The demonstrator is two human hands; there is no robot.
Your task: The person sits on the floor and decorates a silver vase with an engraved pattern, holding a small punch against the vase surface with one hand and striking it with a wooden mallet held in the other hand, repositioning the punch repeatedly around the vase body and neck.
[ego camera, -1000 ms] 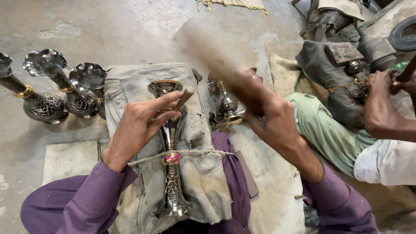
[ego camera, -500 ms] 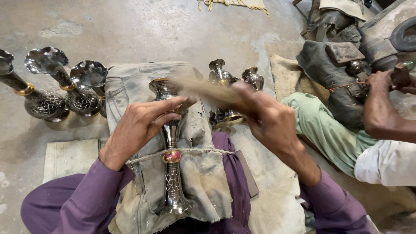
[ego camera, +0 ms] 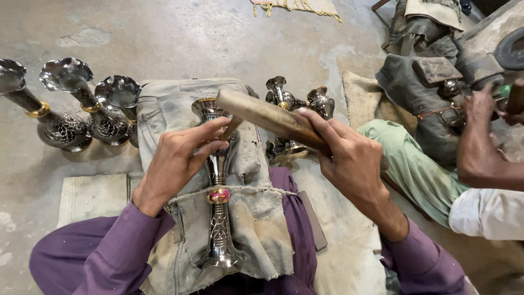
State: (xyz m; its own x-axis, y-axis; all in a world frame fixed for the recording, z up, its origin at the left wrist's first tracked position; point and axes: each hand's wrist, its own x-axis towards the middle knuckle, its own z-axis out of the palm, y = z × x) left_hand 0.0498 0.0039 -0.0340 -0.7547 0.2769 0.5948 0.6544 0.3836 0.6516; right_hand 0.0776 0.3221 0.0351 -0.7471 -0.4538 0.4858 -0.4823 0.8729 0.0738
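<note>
Grey concrete floor [ego camera: 180, 38]; scattered rags [ego camera: 297, 6]

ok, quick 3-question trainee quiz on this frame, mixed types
1. True or false: the right hand holds a wooden mallet.
2. What does the left hand pinch against the engraved silver metal vase? A) small chisel-like punch B) paintbrush C) screwdriver
3. Fill in: the vase lies on a grey ____ pad across the lap.

Key: 1 true; 2 A; 3 cloth. Finished silver fluted vases stand on the floor at left; another person's hand works at right.
</note>
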